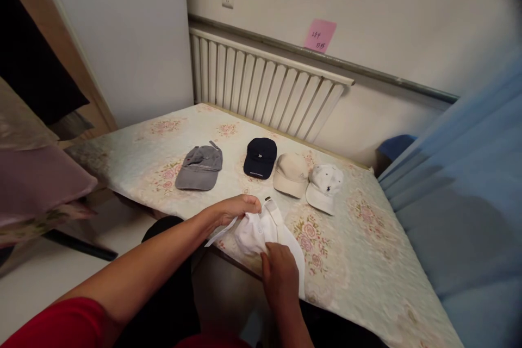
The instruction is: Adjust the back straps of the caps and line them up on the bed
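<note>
Both hands hold a white baseball cap [255, 231] over the near edge of the table. My left hand [240, 206] pinches the back of the cap, close to its adjusting strap and small buckle, with a loose white strap end hanging to the left. My right hand [280, 269] grips the cap lower down, beside the brim, its fingers partly hidden in the fabric. On the table beyond lie a grey cap [199, 167], a navy cap [261, 157], a beige cap [291, 175] and another white cap [325, 187] with a small dark logo.
A flowered cloth covers the table [375, 261]. Behind it stands a white radiator [261, 79] under a pipe, with a pink note [320, 36] on the wall. A blue curtain [460, 185] hangs at the right, and clothes [36, 174] hang at the left.
</note>
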A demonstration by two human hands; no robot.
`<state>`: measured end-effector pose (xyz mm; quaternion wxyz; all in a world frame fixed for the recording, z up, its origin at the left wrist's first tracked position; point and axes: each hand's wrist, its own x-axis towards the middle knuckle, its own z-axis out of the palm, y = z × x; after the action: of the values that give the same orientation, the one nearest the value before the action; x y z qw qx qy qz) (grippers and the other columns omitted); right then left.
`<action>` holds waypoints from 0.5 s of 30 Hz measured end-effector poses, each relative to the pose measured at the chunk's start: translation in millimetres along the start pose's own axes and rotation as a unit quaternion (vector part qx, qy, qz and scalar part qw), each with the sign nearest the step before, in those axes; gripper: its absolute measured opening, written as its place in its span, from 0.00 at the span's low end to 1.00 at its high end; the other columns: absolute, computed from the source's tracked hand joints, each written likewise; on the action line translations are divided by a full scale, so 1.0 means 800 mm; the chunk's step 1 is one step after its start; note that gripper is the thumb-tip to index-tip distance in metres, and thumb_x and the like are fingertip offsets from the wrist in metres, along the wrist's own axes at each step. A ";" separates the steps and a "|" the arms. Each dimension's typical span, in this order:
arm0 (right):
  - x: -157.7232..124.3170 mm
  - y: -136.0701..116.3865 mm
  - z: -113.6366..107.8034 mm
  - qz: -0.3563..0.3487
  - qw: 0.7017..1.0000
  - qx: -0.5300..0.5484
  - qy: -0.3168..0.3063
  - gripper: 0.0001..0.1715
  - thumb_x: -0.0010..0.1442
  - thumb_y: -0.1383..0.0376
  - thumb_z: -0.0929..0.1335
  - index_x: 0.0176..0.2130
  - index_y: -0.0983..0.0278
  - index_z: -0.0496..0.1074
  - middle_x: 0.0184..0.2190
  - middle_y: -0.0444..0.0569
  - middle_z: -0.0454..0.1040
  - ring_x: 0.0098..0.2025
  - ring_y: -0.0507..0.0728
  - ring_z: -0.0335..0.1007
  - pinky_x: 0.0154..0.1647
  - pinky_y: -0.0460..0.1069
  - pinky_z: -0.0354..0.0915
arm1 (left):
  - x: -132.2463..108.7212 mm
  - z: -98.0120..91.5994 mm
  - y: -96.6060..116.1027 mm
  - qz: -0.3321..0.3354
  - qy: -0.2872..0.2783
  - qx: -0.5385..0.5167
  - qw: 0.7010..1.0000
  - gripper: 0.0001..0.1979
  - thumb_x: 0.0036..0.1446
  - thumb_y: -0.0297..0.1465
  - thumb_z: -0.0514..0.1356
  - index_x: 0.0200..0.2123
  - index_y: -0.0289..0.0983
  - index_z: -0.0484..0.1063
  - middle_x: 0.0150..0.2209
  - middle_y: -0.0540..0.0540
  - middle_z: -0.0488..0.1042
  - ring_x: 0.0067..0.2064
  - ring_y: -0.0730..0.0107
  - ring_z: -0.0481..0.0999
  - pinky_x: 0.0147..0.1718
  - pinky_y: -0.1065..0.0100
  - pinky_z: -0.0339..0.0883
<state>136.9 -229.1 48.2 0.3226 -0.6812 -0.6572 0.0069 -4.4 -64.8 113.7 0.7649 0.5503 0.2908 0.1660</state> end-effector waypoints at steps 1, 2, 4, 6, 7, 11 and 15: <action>0.000 0.000 0.001 0.007 1.000 -0.004 -0.010 0.09 0.61 0.65 0.61 0.39 0.62 0.69 0.33 0.50 0.72 0.36 0.59 0.66 0.38 0.52 0.61 | -0.002 -0.002 0.002 0.012 -0.017 0.021 1.000 0.16 0.42 0.40 0.65 0.28 0.34 0.68 0.25 0.53 0.67 0.25 0.78 0.63 0.25 0.74 0.54; 0.000 0.000 0.000 0.015 1.000 -0.004 -0.018 0.10 0.62 0.65 0.60 0.37 0.62 0.70 0.31 0.49 0.72 0.35 0.58 0.67 0.37 0.51 0.60 | -0.004 -0.006 0.004 0.027 -0.038 0.048 0.998 0.15 0.44 0.39 0.65 0.29 0.34 0.70 0.27 0.52 0.68 0.27 0.77 0.64 0.27 0.74 0.55; 0.003 -0.001 -0.003 0.035 0.999 0.003 -0.032 0.12 0.63 0.64 0.59 0.36 0.62 0.70 0.30 0.49 0.73 0.33 0.57 0.67 0.35 0.50 0.59 | -0.006 -0.014 0.007 0.056 -0.080 0.113 0.989 0.14 0.45 0.38 0.65 0.33 0.35 0.72 0.31 0.51 0.71 0.32 0.75 0.67 0.33 0.74 0.58; 0.007 -0.001 -0.008 0.056 0.997 0.019 -0.053 0.14 0.63 0.64 0.58 0.35 0.61 0.71 0.28 0.48 0.73 0.31 0.56 0.68 0.33 0.48 0.58 | -0.007 -0.024 0.009 0.068 -0.104 0.175 0.977 0.15 0.43 0.35 0.66 0.36 0.37 0.73 0.35 0.51 0.72 0.37 0.72 0.68 0.38 0.73 0.58; 0.009 -0.002 -0.011 0.065 0.995 0.033 -0.067 0.14 0.63 0.64 0.58 0.34 0.61 0.71 0.27 0.47 0.74 0.30 0.56 0.68 0.31 0.48 0.57 | -0.006 -0.028 0.011 0.072 -0.110 0.203 0.970 0.14 0.43 0.34 0.66 0.36 0.37 0.74 0.35 0.51 0.72 0.38 0.71 0.68 0.40 0.73 0.58; 0.018 -0.005 -0.022 0.075 0.987 0.073 -0.118 0.14 0.62 0.66 0.58 0.32 0.61 0.71 0.24 0.44 0.74 0.27 0.54 0.69 0.28 0.46 0.55 | -0.003 -0.035 0.016 0.093 -0.105 0.300 0.943 0.09 0.50 0.36 0.61 0.32 0.36 0.73 0.33 0.50 0.73 0.37 0.71 0.68 0.39 0.72 0.58; 0.023 -0.005 -0.033 0.056 0.989 -0.023 -0.133 0.13 0.62 0.68 0.58 0.34 0.61 0.70 0.26 0.46 0.75 0.28 0.55 0.70 0.27 0.46 0.53 | -0.007 -0.033 0.022 0.110 -0.067 0.341 0.931 0.10 0.52 0.37 0.57 0.29 0.35 0.71 0.26 0.53 0.67 0.32 0.74 0.64 0.33 0.74 0.56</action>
<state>147.4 -224.0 78.2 0.2156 -0.7172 -0.6550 0.1008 -24.2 -42.8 126.1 0.5254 0.8166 0.2155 0.1030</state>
